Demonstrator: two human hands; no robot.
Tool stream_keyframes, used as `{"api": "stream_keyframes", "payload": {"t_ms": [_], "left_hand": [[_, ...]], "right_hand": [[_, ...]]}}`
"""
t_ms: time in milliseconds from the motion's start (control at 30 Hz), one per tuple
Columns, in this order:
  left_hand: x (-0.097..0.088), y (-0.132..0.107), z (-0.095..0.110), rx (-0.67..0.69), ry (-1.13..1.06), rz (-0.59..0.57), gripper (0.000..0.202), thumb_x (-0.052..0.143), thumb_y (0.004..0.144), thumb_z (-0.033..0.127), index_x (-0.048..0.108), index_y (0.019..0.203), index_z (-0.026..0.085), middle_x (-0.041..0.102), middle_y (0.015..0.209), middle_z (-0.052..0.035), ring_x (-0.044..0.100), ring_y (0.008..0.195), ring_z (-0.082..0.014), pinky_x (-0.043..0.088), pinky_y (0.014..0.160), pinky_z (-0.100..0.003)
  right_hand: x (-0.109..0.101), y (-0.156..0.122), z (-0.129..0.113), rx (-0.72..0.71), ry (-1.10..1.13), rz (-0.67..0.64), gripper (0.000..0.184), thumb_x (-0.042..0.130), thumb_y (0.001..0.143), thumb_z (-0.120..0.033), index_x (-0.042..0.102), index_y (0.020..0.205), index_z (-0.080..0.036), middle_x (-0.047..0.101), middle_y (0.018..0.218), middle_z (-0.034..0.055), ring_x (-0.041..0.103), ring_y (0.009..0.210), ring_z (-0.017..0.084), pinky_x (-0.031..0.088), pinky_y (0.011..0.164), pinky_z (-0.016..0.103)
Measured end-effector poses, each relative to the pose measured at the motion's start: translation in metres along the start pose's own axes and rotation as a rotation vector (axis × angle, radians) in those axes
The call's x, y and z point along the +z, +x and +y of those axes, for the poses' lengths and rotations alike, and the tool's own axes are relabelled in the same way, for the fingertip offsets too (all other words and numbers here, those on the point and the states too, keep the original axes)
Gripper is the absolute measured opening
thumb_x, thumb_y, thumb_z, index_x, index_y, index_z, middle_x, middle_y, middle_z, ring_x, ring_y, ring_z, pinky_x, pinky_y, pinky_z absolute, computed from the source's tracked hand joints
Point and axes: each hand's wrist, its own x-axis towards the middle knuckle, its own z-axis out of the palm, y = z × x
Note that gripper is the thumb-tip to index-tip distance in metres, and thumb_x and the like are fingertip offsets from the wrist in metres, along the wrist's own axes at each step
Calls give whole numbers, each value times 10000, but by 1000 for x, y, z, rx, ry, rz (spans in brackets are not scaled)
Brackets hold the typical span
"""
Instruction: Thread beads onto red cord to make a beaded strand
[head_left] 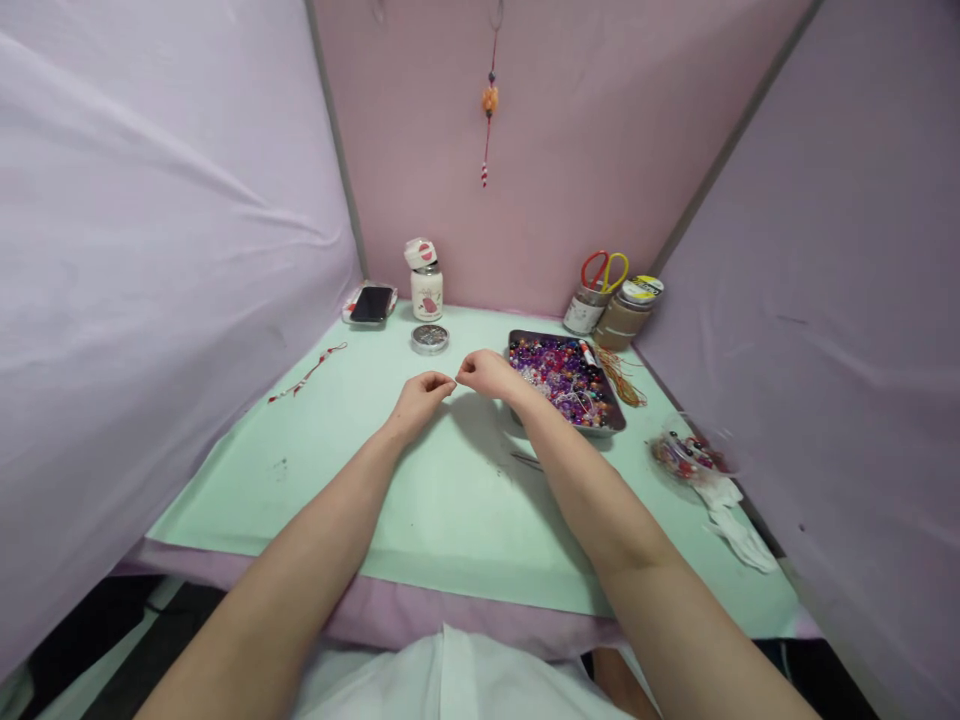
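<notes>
Both of my arms reach out over a pale green table mat (450,500). My left hand (420,395) and my right hand (486,373) meet fingertip to fingertip above the mat, each in a pinch. What they pinch is too small to make out. Just right of my right hand lies a metal tray (613,415) filled with purple, pink and red beads (559,368).
At the back stand a white bottle (427,290), a round tin (430,339), a phone (371,303), and two jars (615,310) with scissors (604,270). A red beaded strand (307,374) lies left. A plastic bag of beads (686,455) lies right. A tassel charm (490,100) hangs on the wall.
</notes>
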Motion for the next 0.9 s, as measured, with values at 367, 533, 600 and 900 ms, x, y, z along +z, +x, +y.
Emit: {"api": "stream_keyframes", "payload": {"t_ms": [367,533,600,900], "left_hand": [[0,-10,12,-12,188,-113,214,640,674,369,648,737,165,600,704,-13,479,620,-116,360,578,-237],[1,-12,14,1,234,-147,248,623,678,399,658,755,166,609,711,-8,489,628,-119,372,591,-247],[2,-13,14,-13,242,-145,254,620,676,405,656,759,167,606,706,-6,481,615,-117,357,556,-242],[3,-14,14,-22,237,-124,239,623,671,380,650,742,153,597,676,-13,459,574,-107,345,532,-243]], "right_hand": [[-80,-22,53,212,-325,36,152,610,739,-176,726,828,-137,711,822,103,621,738,163,407,661,218],[-75,-19,70,277,-397,-75,155,628,699,-124,737,808,-135,718,848,115,648,777,179,430,688,207],[-65,-13,72,282,-400,-104,180,616,690,-96,735,823,-121,718,868,128,654,785,184,437,688,207],[-32,2,85,306,-441,-119,312,561,705,-52,690,989,-67,688,987,203,661,873,225,458,731,244]]}}
